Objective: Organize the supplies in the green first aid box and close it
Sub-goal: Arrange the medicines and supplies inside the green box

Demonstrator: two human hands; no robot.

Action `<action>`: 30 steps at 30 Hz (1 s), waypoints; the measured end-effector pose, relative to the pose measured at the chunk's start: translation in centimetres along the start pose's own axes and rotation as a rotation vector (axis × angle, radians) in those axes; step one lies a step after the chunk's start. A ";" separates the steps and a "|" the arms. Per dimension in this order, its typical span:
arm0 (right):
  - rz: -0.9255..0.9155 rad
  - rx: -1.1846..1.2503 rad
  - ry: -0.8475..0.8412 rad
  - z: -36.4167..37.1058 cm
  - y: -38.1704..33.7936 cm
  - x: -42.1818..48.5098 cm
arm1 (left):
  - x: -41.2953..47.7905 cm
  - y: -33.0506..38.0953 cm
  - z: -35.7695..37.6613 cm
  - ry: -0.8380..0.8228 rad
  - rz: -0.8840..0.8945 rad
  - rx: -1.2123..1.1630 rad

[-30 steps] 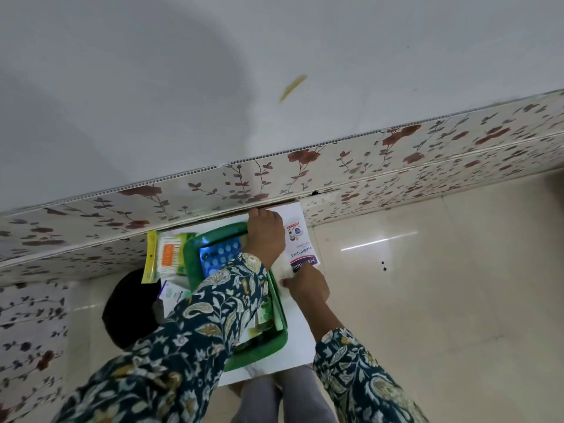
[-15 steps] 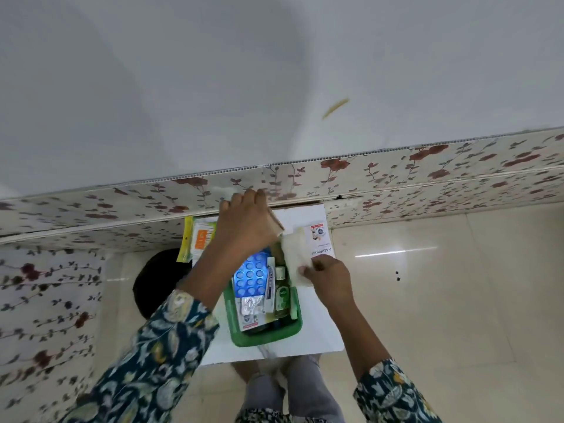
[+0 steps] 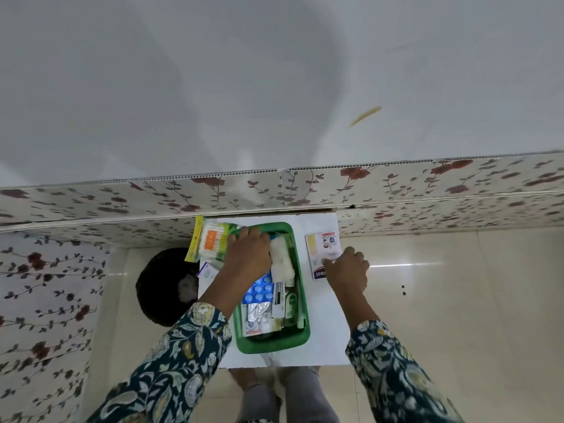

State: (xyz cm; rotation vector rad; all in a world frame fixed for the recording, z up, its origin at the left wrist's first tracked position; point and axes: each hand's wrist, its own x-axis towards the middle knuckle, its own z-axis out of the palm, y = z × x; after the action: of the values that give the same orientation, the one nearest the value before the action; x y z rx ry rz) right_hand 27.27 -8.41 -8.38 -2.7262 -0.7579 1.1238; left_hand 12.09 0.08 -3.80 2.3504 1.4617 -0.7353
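Observation:
The green first aid box (image 3: 302, 312) stands open on a small white table (image 3: 331, 334). Inside lie a white gauze roll (image 3: 282, 262), a blue blister pack (image 3: 259, 291), a silver strip (image 3: 258, 311), a tube (image 3: 278, 300) and a green bottle (image 3: 292, 303). My left hand (image 3: 248, 254) lies palm down over the box's far left corner, fingers curled on the rim. My right hand (image 3: 348, 270) is right of the box, fingertips pinching the near edge of a flat plaster packet (image 3: 322, 244) on the table.
A yellow-edged cotton swab packet (image 3: 210, 242) and a small white packet (image 3: 207, 273) lie left of the box. A black round object (image 3: 161, 285) sits on the floor at the left. A floral-panelled wall (image 3: 396, 184) runs directly behind the table.
The gauze roll that my right hand held has gone into the box. That hand has moved right onto the plaster packet. My left hand has dropped onto the box's far left corner.

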 end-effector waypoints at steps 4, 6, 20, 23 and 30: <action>0.036 -0.077 -0.034 1.4 0.4 1.7 | 0.6 0.3 0.6 -0.012 0.005 -0.054; 0.007 -0.107 0.020 1.7 0.6 2.0 | 0.5 0.2 1.1 0.020 0.002 -0.094; -0.134 0.624 -0.205 -1.0 -3.7 -6.7 | -3.6 -7.0 5.0 0.352 -0.692 -1.042; -0.166 0.420 -0.179 1.5 -5.1 -7.6 | -3.3 -8.7 7.5 0.080 -0.857 -1.003; -0.256 0.138 0.009 2.3 -5.3 -9.9 | -2.4 -9.2 9.4 -0.028 -0.932 -1.148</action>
State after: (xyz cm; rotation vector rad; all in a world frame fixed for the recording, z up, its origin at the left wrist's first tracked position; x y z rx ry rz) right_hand 17.53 -8.75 -2.35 -2.4361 -0.9578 1.0630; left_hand 0.49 -2.11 -10.04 0.7754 2.1243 0.0187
